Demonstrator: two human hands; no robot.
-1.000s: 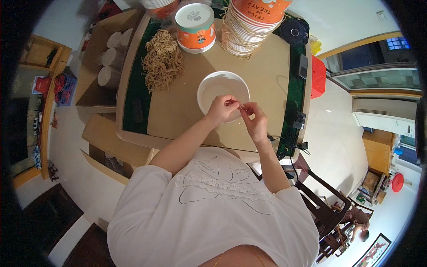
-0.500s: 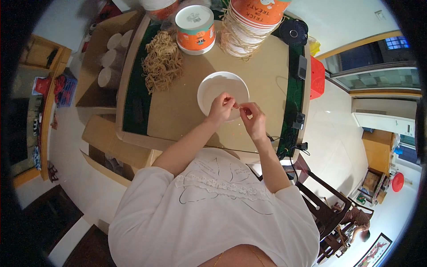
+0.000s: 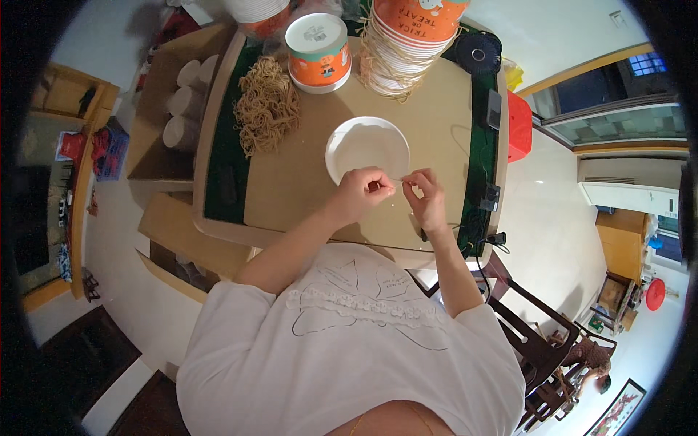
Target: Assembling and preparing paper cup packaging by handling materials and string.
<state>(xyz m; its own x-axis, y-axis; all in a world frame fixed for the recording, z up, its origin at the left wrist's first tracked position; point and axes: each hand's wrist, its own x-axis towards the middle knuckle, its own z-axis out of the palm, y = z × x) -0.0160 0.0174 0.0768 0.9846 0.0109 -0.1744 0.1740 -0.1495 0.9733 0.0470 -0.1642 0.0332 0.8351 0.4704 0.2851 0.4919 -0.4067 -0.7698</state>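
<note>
A white round paper bucket (image 3: 356, 149) stands on the table with its open mouth up. Over its near rim, my left hand (image 3: 360, 193) is closed in a pinch. Just right of it, my right hand (image 3: 426, 198) pinches too, thumb against forefinger. A thin pale string (image 3: 398, 179) stretches across the small gap between them, gripped at both sides. Whether it is fastened to the bucket is too small to tell. A tangled heap of tan strings (image 3: 265, 105) lies to the left of the bucket.
Behind stand an upturned orange printed bucket (image 3: 318, 54) and a tall stack of nested buckets (image 3: 407, 51) with strings hanging round it. A dark round coil (image 3: 478, 53) and a phone-like grey device (image 3: 494, 109) lie on the right. Cardboard boxes (image 3: 171, 225) stand left of the table.
Both hands have come nearer to me, and the right has shifted slightly right, widening the gap between them. The string now shows between the fingers.
</note>
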